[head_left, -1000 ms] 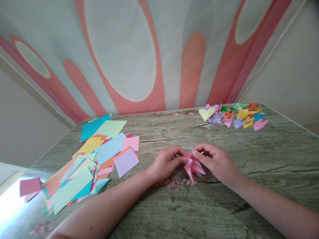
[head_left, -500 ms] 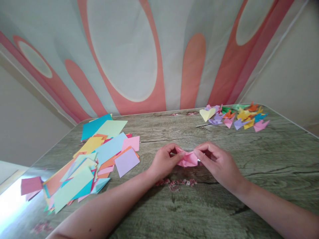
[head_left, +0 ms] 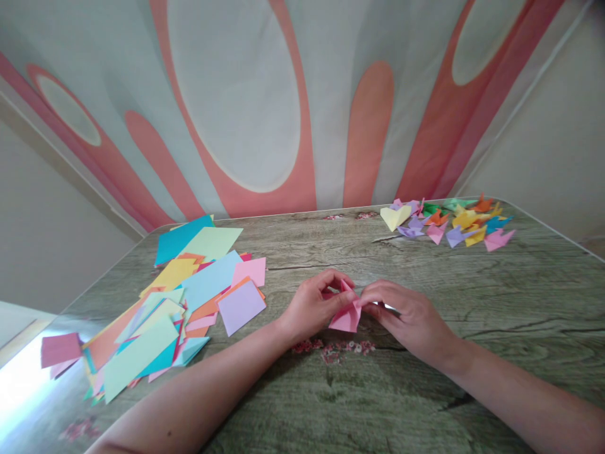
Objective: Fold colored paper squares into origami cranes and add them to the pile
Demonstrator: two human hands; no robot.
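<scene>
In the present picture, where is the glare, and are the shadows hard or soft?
Head view: strong glare at lower left, washing out the table there; soft-edged shadow below the left forearm; creases of the held pink paper look slightly blurred.

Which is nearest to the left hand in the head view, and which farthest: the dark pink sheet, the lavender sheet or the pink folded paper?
1. Pink folded paper: in the left hand's fingers.
2. Lavender sheet: left of that hand, at the pile's right edge.
3. Dark pink sheet: far left, beyond the pile.
</scene>
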